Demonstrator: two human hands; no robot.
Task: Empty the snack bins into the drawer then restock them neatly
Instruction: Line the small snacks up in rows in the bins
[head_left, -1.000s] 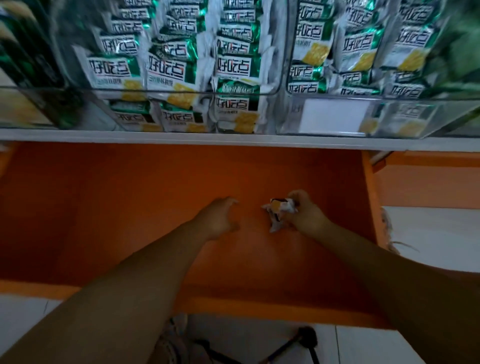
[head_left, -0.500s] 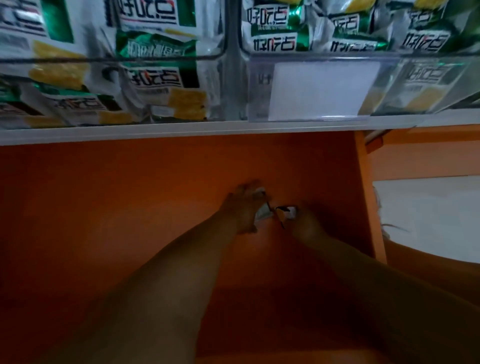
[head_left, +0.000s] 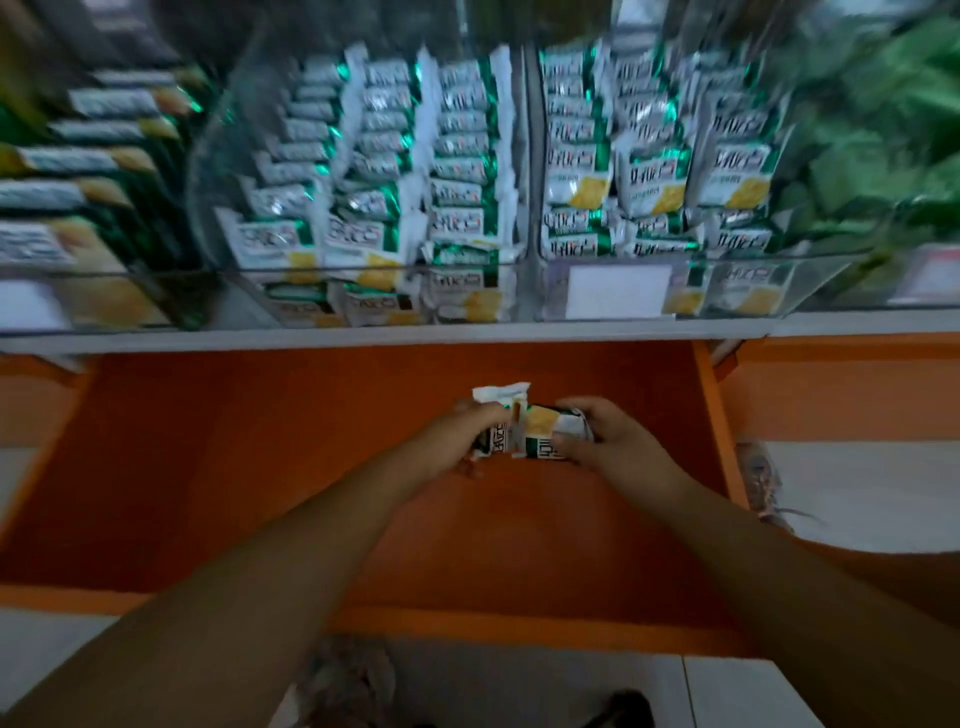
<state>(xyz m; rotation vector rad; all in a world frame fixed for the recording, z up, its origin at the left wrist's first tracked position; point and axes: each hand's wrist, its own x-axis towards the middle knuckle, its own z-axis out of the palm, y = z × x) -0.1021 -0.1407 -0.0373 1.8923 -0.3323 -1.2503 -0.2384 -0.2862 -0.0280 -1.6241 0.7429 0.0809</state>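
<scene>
Since half a second ago both hands have drawn back a little from the rear of the drawer, and the camera has tipped up so that far more of the bins shows.

Head view: the left hand has its fingers curled round a small green-and-white foil snack packet, whose white crimped end sticks up above the knuckles. The right hand grips a second snack packet of the same kind, with the yellow cracker picture facing up and the thumb and fingers closed on its right end. The two packets touch between the hands, over the back right part of the open orange drawer. Whether they rest on its floor cannot be told.

Above the drawer runs a white shelf edge. On it two clear plastic bins stand side by side, the left bin and the right bin, both packed with rows of the same packets. A blank white label card sits on the right bin's front wall. Motion blur smears the outer parts.
</scene>
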